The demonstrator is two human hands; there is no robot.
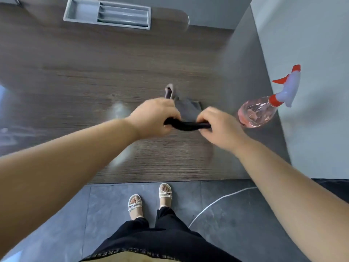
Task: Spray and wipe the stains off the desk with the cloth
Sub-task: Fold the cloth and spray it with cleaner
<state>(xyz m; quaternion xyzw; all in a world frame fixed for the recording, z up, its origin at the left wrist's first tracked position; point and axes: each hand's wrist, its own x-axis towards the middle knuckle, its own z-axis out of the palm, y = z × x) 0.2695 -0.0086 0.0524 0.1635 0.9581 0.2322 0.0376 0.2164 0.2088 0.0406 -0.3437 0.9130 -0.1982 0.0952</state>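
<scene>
As cloth (186, 111) hangs over desk (90, 72), L hand (154, 118) fingers curled round it, R hand (220, 126) too.

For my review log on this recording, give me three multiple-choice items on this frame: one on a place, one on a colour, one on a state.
1. Where is the clear pink plastic spray bottle?
A on the wood-grain desk
B in a tray
C on the floor
2. What colour is its trigger?
A blue
B red
C green
3. What holds the grey cloth?
A one hand
B neither hand
C both hands
Key: A, it stands on the desk beside the right hand; B, red shows against the white head; C, the left hand and the right hand each grip an end.
</scene>
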